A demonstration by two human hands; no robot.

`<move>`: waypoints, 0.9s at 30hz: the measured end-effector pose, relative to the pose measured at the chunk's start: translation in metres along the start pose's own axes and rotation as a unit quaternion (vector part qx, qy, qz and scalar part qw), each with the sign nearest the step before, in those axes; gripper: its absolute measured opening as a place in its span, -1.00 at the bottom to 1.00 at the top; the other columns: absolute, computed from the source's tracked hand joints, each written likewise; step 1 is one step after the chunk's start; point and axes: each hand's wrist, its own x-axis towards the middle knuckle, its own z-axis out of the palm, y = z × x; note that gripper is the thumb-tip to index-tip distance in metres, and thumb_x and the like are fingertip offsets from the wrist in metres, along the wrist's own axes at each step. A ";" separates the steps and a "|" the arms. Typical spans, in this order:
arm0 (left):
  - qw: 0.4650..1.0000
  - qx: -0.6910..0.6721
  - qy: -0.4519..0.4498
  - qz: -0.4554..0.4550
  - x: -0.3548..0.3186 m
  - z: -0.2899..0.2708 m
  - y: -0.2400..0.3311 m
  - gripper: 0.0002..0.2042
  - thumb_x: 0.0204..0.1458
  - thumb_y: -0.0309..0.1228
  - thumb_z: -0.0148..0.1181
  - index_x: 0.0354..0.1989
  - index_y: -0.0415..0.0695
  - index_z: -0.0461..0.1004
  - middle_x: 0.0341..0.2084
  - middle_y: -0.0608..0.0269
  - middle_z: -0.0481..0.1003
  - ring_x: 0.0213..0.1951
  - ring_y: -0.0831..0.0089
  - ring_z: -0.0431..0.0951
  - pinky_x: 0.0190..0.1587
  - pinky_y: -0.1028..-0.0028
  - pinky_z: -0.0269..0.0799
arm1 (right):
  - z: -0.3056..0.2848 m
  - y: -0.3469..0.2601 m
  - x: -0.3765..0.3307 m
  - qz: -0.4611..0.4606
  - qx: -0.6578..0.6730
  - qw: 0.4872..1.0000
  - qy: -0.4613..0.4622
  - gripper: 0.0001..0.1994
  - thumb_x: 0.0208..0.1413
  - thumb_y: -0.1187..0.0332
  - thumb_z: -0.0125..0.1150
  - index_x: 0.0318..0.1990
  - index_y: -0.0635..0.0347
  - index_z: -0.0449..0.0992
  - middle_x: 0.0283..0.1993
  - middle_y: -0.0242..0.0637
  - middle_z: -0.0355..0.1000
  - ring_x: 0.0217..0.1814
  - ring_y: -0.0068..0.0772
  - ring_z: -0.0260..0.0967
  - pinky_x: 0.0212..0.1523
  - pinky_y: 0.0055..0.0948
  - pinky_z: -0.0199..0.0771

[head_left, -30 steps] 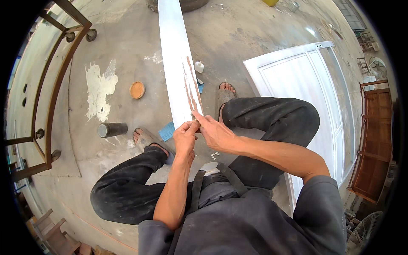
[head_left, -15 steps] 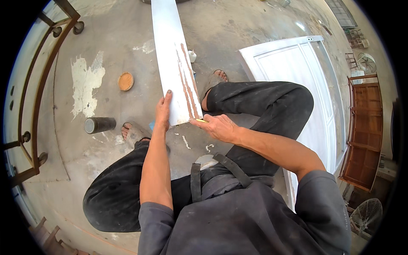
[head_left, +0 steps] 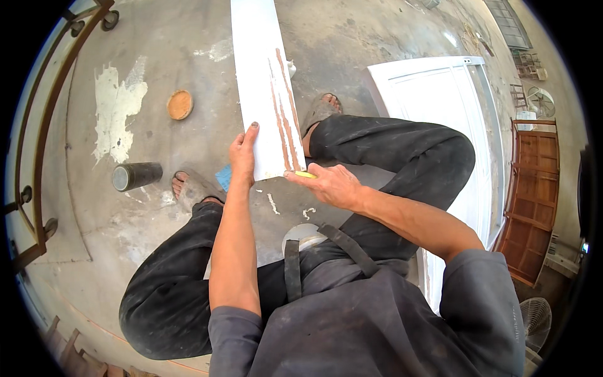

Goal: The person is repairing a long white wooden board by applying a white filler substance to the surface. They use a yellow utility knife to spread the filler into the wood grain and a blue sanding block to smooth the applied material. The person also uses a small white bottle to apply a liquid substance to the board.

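A long white board (head_left: 256, 75) stretches away from me, with brown strips of bared surface (head_left: 284, 122) running along its right side. My left hand (head_left: 244, 154) grips its left edge near the close end, thumb on top. At the near right corner my right hand (head_left: 333, 185) is closed around a small yellow tool (head_left: 306, 174). Its fingertips are at the board's end. Fingers hide most of the tool, so its kind does not show.
A white panelled door (head_left: 433, 94) lies to my right. On the left are a round dish of orange-brown paste (head_left: 180, 104), a dark cylinder (head_left: 137, 176) and a dried pale spill (head_left: 119, 113). A wheeled metal frame (head_left: 47, 113) stands farther left. White scraps (head_left: 272, 203) litter the floor.
My view has shifted slightly. My right hand has turned a little at the board's end, and more of the yellow tool shows. My left hand keeps its hold on the edge.
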 end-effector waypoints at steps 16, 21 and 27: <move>1.000 0.007 0.004 -0.014 0.006 0.005 -0.003 -0.31 0.13 0.06 0.36 -0.01 -0.52 0.50 -0.21 -0.08 0.62 -0.26 0.32 0.67 -0.21 0.40 0.59 | 0.011 0.003 -0.001 -0.005 0.002 0.999 0.032 -0.28 0.03 0.49 0.26 0.41 -0.33 0.39 -0.27 -0.24 0.39 -0.52 -0.17 0.50 -0.50 -0.18 0.56; 0.999 0.005 0.023 -0.030 0.005 0.001 -0.004 -0.27 0.11 0.07 0.39 0.04 -0.52 0.49 -0.19 -0.07 0.62 -0.23 0.32 0.66 -0.18 0.38 0.59 | 0.003 0.013 -0.009 -0.007 -0.015 1.000 0.007 -0.27 0.03 0.48 0.27 0.41 -0.30 0.38 -0.27 -0.24 0.39 -0.53 -0.20 0.49 -0.52 -0.21 0.55; 0.999 0.006 0.017 -0.029 0.003 0.006 0.000 -0.26 0.10 0.07 0.40 0.07 -0.51 0.48 -0.16 -0.08 0.62 -0.20 0.29 0.67 -0.15 0.37 0.59 | 0.008 0.003 0.001 -0.013 -0.001 1.000 0.029 -0.32 0.05 0.48 0.26 0.39 -0.28 0.42 -0.25 -0.19 0.42 -0.52 -0.22 0.51 -0.53 -0.25 0.55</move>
